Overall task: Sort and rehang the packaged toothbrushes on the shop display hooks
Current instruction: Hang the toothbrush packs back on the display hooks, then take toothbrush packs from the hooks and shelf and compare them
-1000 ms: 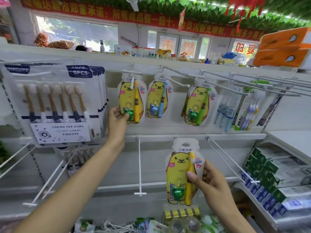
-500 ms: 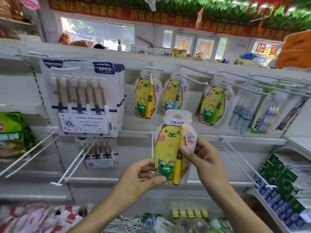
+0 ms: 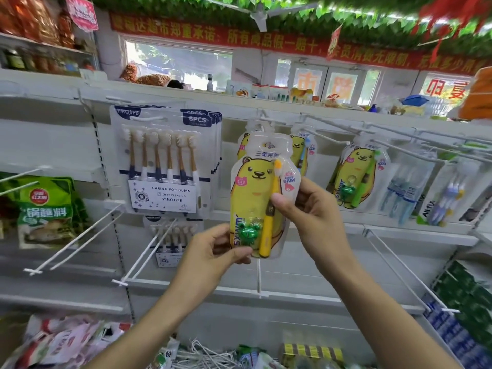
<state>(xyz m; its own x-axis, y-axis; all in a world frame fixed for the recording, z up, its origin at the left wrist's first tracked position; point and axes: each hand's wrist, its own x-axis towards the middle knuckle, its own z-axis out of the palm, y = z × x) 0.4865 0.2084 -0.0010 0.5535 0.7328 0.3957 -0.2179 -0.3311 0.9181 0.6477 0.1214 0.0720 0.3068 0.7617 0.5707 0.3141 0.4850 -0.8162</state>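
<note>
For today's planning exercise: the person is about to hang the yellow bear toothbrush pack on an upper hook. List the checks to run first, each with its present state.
1. Left hand holds the bear pack at its lower edge: ok.
2. Right hand pinches its right side: ok.
3. Pack upright, front facing out: ok.
4. Hang hole uncovered by fingers: ok.
5. Hole on a hook: not ok.
6. Matching pack hangs on the upper row: ok.
</note>
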